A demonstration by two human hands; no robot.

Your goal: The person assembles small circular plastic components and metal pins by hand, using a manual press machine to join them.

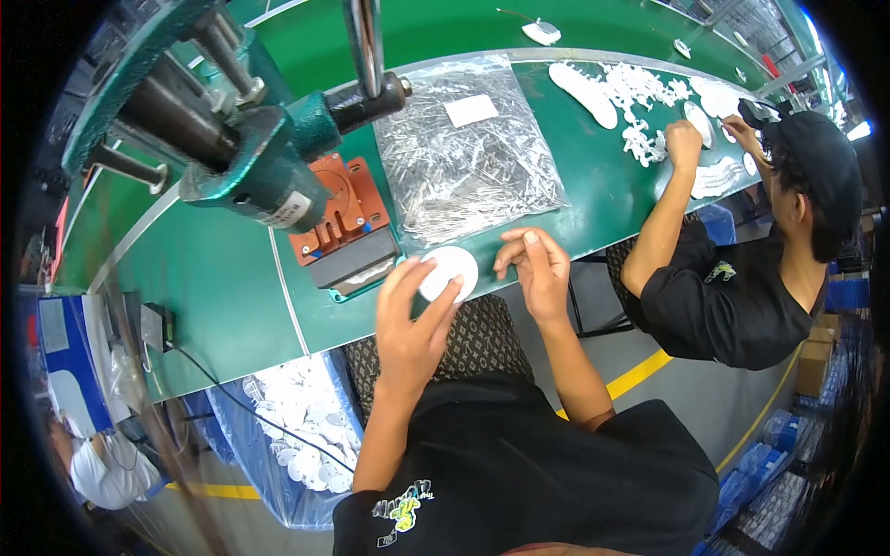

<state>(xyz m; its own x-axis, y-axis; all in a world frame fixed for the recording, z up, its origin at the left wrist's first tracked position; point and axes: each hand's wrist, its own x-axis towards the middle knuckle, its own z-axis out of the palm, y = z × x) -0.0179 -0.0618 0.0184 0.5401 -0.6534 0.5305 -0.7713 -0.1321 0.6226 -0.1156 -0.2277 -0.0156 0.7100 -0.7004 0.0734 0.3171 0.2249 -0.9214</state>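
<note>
My left hand (413, 320) grips a round white plastic disc (449, 271) at the near edge of the green table (213, 278). My right hand (533, 264) hovers just right of the disc, fingers curled, and I cannot tell whether it holds something small. Just above the hands lies a clear bag of small metal parts (468, 162). A green hand press (250, 157) with an orange fixture (348, 218) stands to the left of the hands.
A co-worker in black sits to my right, a hand (683, 141) among white discs (640, 93) on the table. A blue-lined bin of white discs (301, 426) stands below the table at my left. A black cable (199, 366) hangs near it.
</note>
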